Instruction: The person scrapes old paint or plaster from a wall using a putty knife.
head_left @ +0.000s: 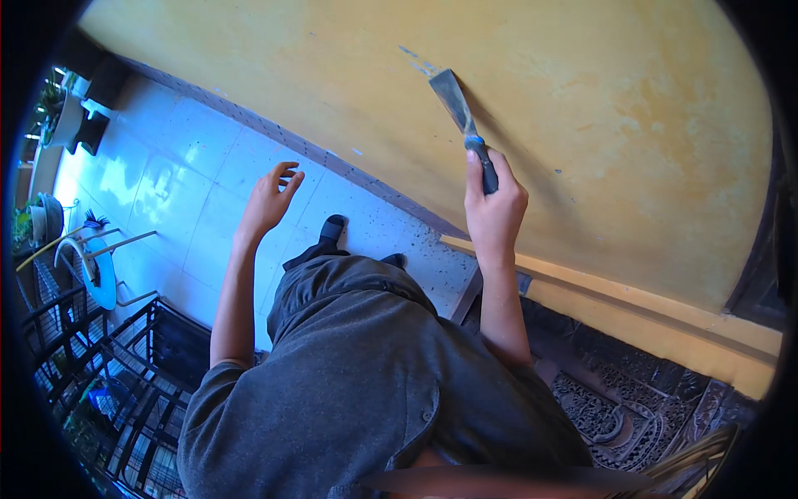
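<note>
My right hand [497,200] is closed round the dark handle of a putty knife [454,100]. The knife's flat metal blade points up and to the left, its edge at the yellow wall [582,75]. Just beyond the blade's tip the wall shows a short row of pale, scraped marks [418,61]. Over the tiled floor my left hand [272,198] hangs in the air, its fingers apart and loosely bent, with nothing in it.
Light floor tiles [183,183] run along the wall's foot. Black metal racks [141,358] stand at the lower left, with potted plants [62,116] farther back. A yellow ledge [648,316] juts out at the right, above a dark patterned mat [615,407].
</note>
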A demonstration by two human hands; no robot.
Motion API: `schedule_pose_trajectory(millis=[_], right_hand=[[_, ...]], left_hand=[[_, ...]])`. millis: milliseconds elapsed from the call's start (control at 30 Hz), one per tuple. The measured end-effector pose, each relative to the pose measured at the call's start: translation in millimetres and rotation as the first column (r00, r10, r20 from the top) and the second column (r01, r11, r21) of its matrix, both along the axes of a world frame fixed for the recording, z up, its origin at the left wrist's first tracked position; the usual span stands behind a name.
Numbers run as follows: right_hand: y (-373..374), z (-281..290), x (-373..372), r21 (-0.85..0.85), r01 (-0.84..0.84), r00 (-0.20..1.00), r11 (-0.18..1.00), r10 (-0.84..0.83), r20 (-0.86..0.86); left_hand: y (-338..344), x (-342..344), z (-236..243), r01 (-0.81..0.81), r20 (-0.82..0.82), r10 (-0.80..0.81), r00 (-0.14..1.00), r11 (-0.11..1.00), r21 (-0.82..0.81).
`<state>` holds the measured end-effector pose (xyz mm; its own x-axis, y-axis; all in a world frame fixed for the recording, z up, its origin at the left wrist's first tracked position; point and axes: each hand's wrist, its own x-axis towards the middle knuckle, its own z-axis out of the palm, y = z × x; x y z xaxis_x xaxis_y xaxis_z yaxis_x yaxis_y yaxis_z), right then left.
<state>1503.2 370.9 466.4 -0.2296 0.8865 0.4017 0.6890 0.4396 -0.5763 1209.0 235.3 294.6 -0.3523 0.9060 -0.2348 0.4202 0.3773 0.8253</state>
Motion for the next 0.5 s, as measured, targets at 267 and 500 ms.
schedule_pose_trajectory(millis=[267, 500], right_hand=[[5, 1, -36, -0.039, -0.010, 0.998, 0.999, 0.012, 0.058], [2, -7, -27, -0.107, 0.023, 0.998, 0.994, -0.016, 0.061]], left_hand=[[6, 1, -1, 0.067, 0.008, -0.067, 0.998, 0.998, -0.004], [4, -5, -15, 0.074, 0.010, -0.074, 0.997, 0.995, -0.066]])
